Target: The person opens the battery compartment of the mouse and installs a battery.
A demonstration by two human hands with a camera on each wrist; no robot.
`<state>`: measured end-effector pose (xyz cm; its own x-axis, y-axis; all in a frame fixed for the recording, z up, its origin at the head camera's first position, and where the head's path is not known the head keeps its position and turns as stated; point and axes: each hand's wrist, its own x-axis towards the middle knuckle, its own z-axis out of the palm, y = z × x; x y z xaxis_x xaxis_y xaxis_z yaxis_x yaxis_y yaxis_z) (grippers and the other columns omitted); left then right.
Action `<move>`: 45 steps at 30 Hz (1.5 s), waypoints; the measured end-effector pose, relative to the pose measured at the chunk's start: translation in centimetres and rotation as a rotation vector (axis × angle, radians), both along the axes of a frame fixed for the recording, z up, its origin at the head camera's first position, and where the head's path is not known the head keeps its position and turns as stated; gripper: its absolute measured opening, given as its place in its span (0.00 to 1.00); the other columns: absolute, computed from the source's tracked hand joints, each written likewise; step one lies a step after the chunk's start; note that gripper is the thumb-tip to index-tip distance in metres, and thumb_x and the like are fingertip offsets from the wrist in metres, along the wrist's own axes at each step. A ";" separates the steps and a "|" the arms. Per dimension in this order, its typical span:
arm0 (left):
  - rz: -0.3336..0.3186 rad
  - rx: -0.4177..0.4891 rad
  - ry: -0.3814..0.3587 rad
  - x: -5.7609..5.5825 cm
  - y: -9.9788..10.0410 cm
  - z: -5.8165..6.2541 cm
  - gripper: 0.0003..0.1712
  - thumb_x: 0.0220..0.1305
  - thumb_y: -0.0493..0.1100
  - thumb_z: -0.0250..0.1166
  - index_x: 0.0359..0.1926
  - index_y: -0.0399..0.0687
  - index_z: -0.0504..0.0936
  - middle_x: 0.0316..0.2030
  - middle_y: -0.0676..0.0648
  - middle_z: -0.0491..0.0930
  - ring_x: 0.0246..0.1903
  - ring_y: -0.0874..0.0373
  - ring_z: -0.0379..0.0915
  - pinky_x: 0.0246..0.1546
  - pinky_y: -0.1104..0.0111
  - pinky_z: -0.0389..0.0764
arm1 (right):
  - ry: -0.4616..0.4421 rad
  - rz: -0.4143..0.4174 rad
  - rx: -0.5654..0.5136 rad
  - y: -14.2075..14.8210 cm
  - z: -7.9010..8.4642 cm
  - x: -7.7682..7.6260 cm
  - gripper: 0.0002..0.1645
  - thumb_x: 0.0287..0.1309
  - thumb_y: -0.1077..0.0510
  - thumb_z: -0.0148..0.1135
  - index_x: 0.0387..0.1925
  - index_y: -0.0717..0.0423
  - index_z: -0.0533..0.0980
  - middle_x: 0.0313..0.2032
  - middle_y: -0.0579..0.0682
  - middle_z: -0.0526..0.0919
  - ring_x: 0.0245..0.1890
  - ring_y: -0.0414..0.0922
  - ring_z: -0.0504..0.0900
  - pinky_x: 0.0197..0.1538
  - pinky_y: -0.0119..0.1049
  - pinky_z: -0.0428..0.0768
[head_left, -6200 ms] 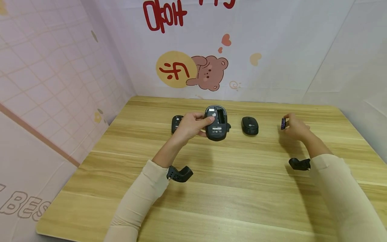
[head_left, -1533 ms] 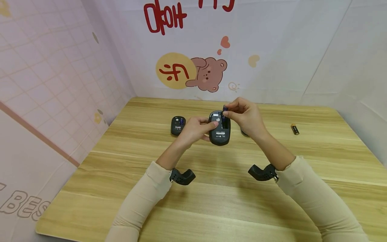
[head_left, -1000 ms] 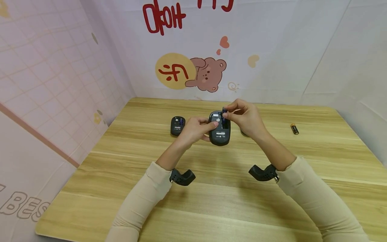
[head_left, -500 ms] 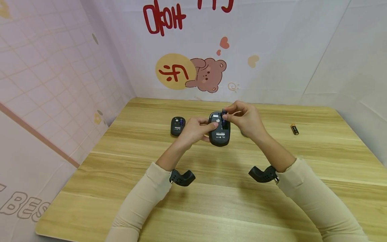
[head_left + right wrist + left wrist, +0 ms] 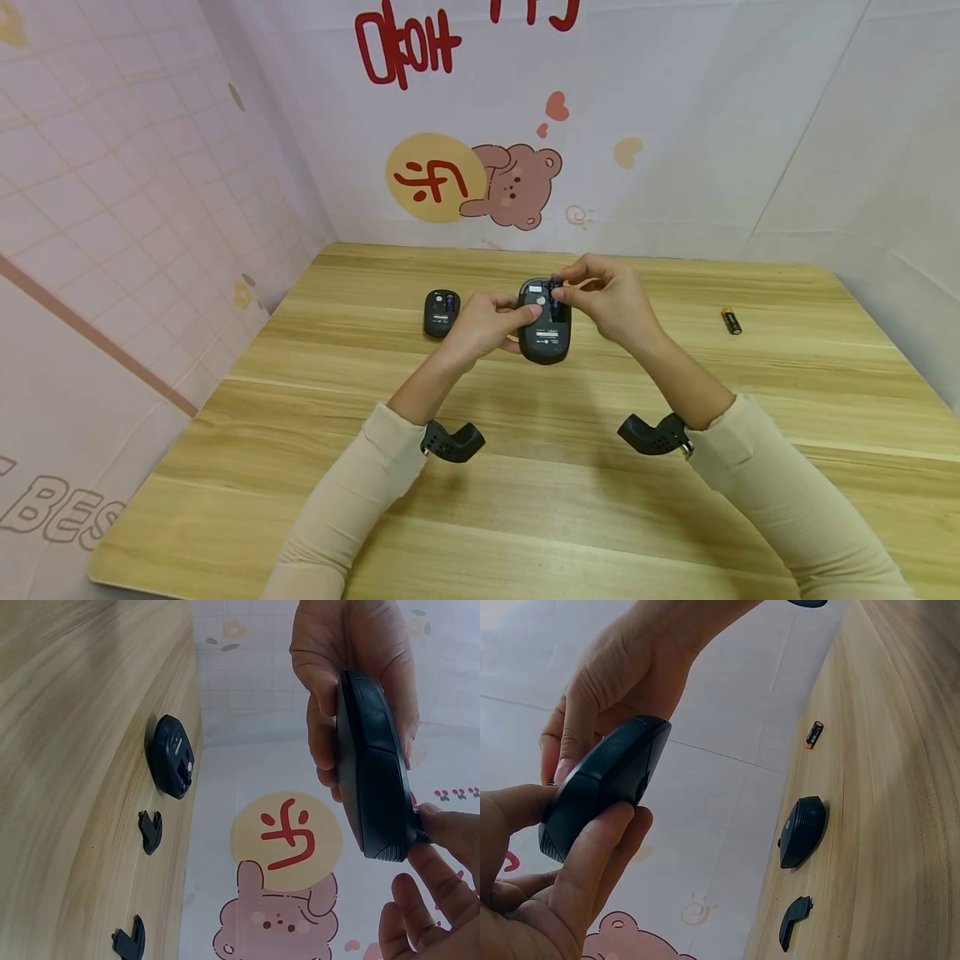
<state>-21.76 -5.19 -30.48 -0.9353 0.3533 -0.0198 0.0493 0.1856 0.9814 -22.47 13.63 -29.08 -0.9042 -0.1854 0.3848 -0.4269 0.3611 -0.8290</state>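
In the head view my left hand (image 5: 487, 327) holds a dark computer mouse (image 5: 542, 343) underside up, thumb across its base and fingers behind. Its long battery slot faces up. My right hand (image 5: 618, 302) pinches a dark blue battery (image 5: 556, 307) between thumb and index finger, its lower part within the slot and its upper end at the fingertips. From the side, in the left wrist view, the raised mouse (image 5: 604, 780) sits between both hands, well off the table, and hides the battery. The right wrist view shows the mouse's edge (image 5: 371, 772) with the left hand (image 5: 360, 645) around it.
A second mouse (image 5: 441, 315) lies underside up on the left with a blue battery in its slot. Another mouse (image 5: 804, 832) rests upright behind my right hand. Two battery covers (image 5: 151, 831) lie on the table; an orange-and-black battery (image 5: 731, 321) is on the right.
Since the oldest frame my right hand has come from the table's right to the held mouse with the blue battery. Over the last second the battery has sunk slightly lower in the slot.
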 end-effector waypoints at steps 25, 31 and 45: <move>0.001 0.014 -0.008 0.0 0.1 0.0 0.18 0.64 0.42 0.60 0.49 0.33 0.78 0.38 0.39 0.80 0.37 0.53 0.80 0.31 0.64 0.83 | -0.003 0.030 0.042 0.3 0.0 0.1 0.06 0.51 0.65 0.67 0.31 0.66 0.81 0.41 0.57 0.82 0.42 0.47 0.77 0.37 0.33 0.77; 0.007 0.013 -0.013 0.0 0.1 0.2 0.18 0.64 0.42 0.61 0.49 0.33 0.78 0.39 0.39 0.80 0.38 0.53 0.79 0.31 0.64 0.83 | 0.000 0.031 0.055 0.3 -0.1 0.0 0.05 0.52 0.65 0.67 0.29 0.66 0.82 0.43 0.57 0.81 0.44 0.47 0.76 0.38 0.33 0.76; 0.005 0.015 -0.016 -0.1 0.1 0.3 0.18 0.64 0.43 0.61 0.49 0.34 0.78 0.39 0.41 0.80 0.38 0.54 0.79 0.32 0.65 0.83 | -0.070 0.090 -0.013 0.3 -0.3 -0.2 0.09 0.55 0.65 0.63 0.33 0.72 0.79 0.47 0.60 0.78 0.39 0.48 0.81 0.39 0.29 0.81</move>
<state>-21.83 -5.07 -30.16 -0.9367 0.3489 -0.0295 0.0326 0.1707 0.9848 -22.64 13.95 -29.43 -0.9088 -0.2620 0.3247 -0.3983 0.3128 -0.8623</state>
